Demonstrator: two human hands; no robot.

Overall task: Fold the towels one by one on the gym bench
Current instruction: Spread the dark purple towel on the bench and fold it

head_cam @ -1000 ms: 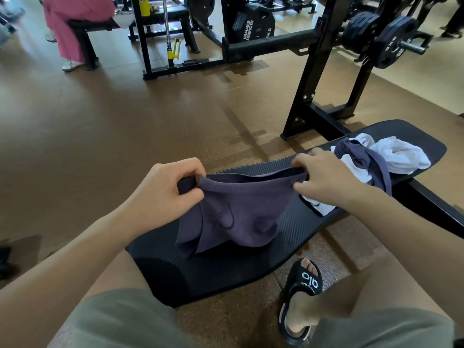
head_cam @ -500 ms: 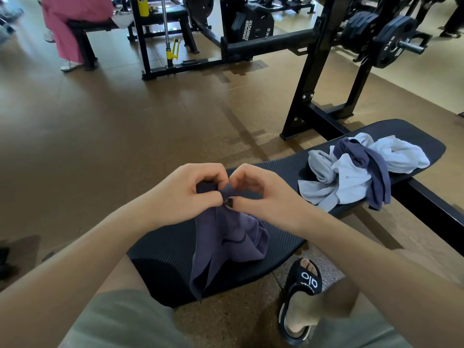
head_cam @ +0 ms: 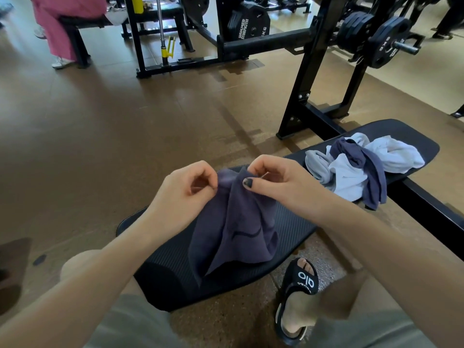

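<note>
Purple towel (head_cam: 236,222) hangs from both hands over the near end of the black tabletop (head_cam: 296,229), its long axis running near-to-far and downward, top edge gathered at the far end and loose corners drooping toward the near edge of the pad. Left hand (head_cam: 185,189) pinches the top edge at the left, fingers curled shut on the cloth, forearm reaching in from the near left. Right hand (head_cam: 278,179) pinches the same edge just beside it, thumb with a dark-painted nail pressed on the fabric, forearm coming in from the near right. The two hands sit close together, nearly touching. A heap of unfolded towels (head_cam: 361,169), white, grey and purple, lies at the far right end of the tabletop, well apart from the held one.
</note>
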